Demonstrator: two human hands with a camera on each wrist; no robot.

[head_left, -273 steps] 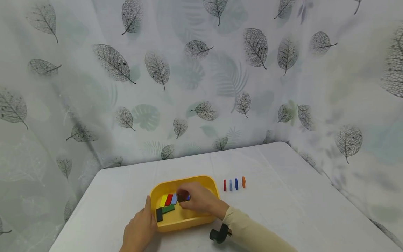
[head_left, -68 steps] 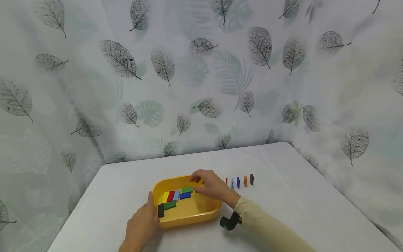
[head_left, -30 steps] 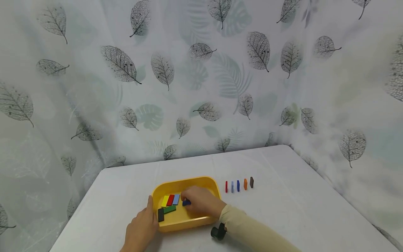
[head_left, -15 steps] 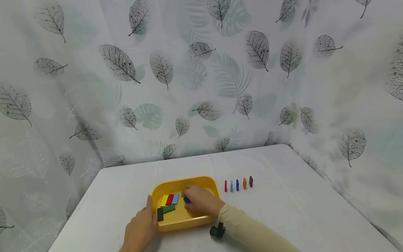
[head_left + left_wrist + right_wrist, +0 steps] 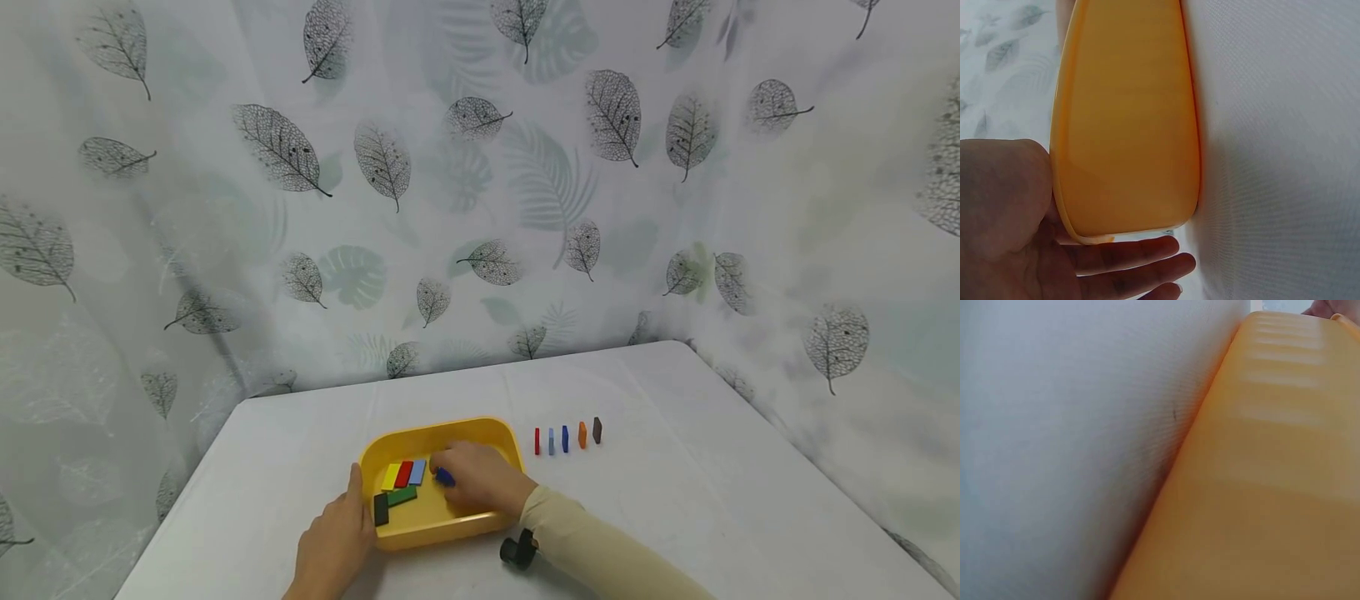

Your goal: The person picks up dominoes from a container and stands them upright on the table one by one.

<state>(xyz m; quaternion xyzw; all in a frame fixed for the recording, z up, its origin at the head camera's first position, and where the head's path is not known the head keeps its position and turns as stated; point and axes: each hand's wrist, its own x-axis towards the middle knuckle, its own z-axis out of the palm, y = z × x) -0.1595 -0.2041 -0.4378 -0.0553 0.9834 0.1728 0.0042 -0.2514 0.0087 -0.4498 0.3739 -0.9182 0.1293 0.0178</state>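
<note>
In the head view my right hand (image 5: 480,479) is inside the yellow tray (image 5: 420,533), pinching a dark blue domino (image 5: 445,477) low over its floor. My left hand (image 5: 333,533) rests against the tray's left end. The left wrist view shows its fingers (image 5: 1129,278) straight along the outside of the end wall. Left of the right hand lie yellow (image 5: 390,477), red (image 5: 403,474) and light blue (image 5: 417,472) dominoes side by side. Green (image 5: 402,496) and black (image 5: 381,509) ones lie nearer the left hand. The right wrist view shows mostly the tray's outer wall (image 5: 1260,500).
Right of the tray, a row of dominoes stands upright on the white table (image 5: 675,467): red (image 5: 537,441), light blue (image 5: 551,441), dark blue (image 5: 565,439), orange (image 5: 582,435) and dark brown (image 5: 597,430). A leaf-patterned curtain (image 5: 480,208) hangs behind.
The dark brown domino, earlier in my right hand, now stands at the row's right end. My right hand has returned to the tray and grips the dark blue domino. My left hand stays put.
</note>
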